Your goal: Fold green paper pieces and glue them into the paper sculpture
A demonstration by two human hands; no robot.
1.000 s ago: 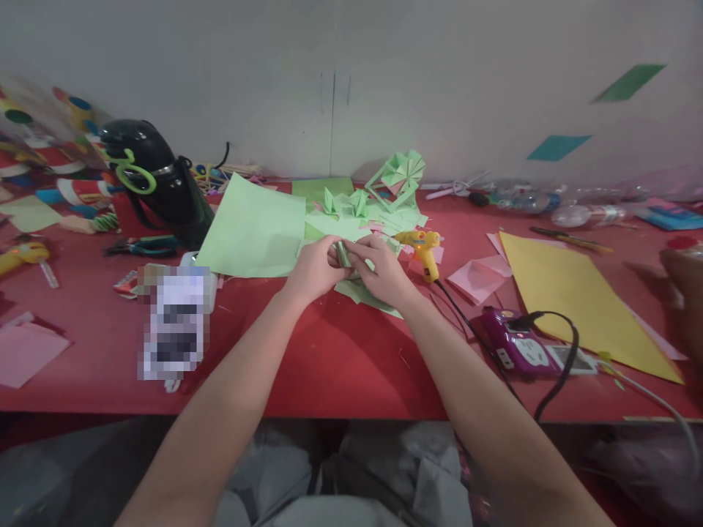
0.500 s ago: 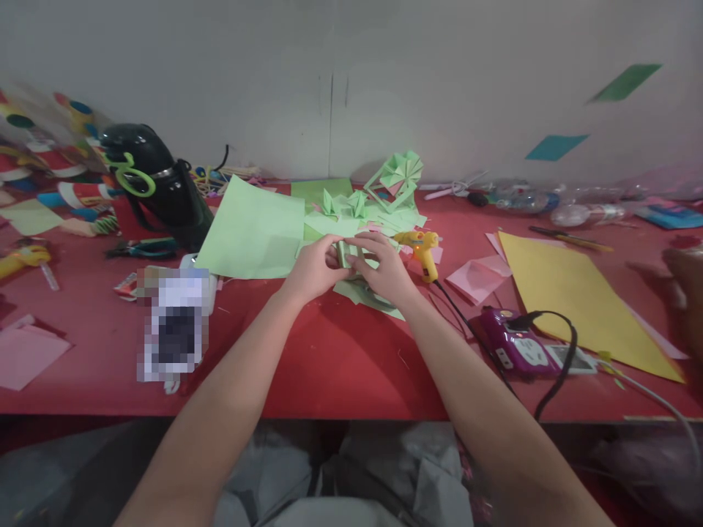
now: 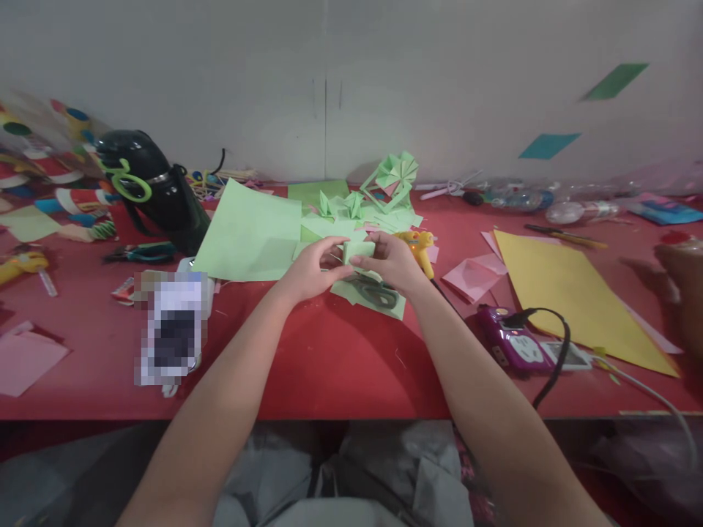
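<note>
Partly behind the right hand (image 3: 395,265) lies a glue gun (image 3: 422,253).

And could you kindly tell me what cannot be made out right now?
Head view: back of the green paper piece, facing away.
Head view: tip of the yellow glue gun, behind the right hand.
Head view: details of the pixelated object, masked.
Head view: right side of the brown object, cut by the edge.

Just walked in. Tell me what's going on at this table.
A person's right hand grips a small folded green paper piece, with the left hand at its left edge. Scissors lie below them on green paper. A yellow glue gun sits beyond the right hand; folded green shapes are farther back.
</note>
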